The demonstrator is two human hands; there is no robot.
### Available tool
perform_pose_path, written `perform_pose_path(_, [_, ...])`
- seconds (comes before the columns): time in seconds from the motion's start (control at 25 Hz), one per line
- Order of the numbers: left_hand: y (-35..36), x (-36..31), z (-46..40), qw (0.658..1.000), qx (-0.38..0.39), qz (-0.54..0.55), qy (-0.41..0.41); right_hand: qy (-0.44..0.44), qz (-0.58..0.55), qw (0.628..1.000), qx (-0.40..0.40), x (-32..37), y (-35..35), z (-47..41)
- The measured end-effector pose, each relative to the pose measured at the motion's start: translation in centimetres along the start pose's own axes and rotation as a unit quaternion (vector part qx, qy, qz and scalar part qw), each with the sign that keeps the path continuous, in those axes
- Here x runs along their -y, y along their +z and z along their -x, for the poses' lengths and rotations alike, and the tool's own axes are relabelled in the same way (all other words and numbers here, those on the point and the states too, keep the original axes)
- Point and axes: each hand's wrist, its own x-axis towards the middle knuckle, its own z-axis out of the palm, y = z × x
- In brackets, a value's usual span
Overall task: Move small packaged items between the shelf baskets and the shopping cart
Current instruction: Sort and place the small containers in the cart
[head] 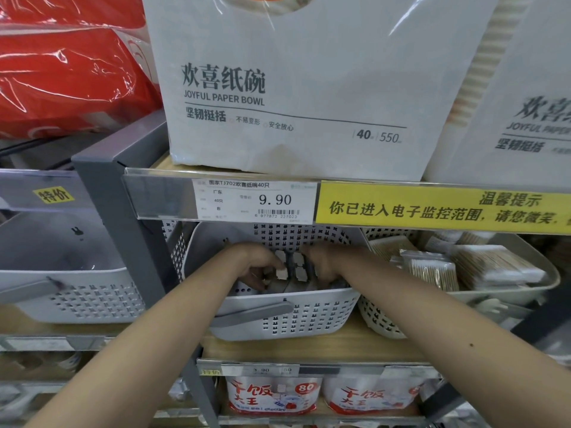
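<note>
Both my hands reach into a white perforated shelf basket [296, 316] on the middle shelf. My left hand [259, 267] curls its fingers round small packets [281, 264] with white tabs at the basket's centre. My right hand [321, 262] grips more of the same small packets [299, 267] just to the right. The two bunches touch each other between my hands. Grey packets lie lower in the basket, partly hidden by my fingers. No shopping cart is in view.
A basket of cotton-swab packs [463, 267] stands to the right, another white basket [71, 291] to the left. Large paper-bowl packs [293, 88] sit on the shelf above, behind a price rail [256, 199]. A grey upright post [123, 217] divides the shelves.
</note>
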Motion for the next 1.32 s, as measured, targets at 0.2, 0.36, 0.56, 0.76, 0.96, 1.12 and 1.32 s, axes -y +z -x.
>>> perform_pose_path(0.2, [0.5,0.4,0.1,0.998,0.044,0.008,-0.034,0.015,-0.045,0.999,-0.018,-0.3,0.4,-0.6])
perform_pose_path(0.36, [0.2,0.7,-0.6,0.998,0.050,0.013,-0.034,0.009,-0.050,0.999,-0.007,-0.4,0.3,-0.7])
perform_pose_path(0.56, [0.6,0.6,-0.3,0.998,0.036,-0.044,-0.037,0.014,0.054,0.998,0.019,-0.8,0.8,0.4])
perform_pose_path(0.76, [0.4,0.5,-0.2,0.999,0.011,-0.029,-0.027,0.001,0.052,0.998,-0.029,-0.8,-0.1,0.8])
perform_pose_path(0.96, [0.3,0.2,0.4,0.997,0.031,-0.062,-0.045,0.008,0.049,0.998,-0.031,-1.0,0.5,0.6])
perform_pose_path(1.12, [-0.2,-0.1,0.8,0.995,0.004,-0.096,-0.038,0.000,0.050,0.998,-0.025,-1.0,0.8,0.1])
perform_pose_path(1.32, [-0.7,-0.9,2.3,0.984,-0.030,-0.177,0.002,-0.010,0.041,0.999,-0.028,-0.6,-0.6,1.2])
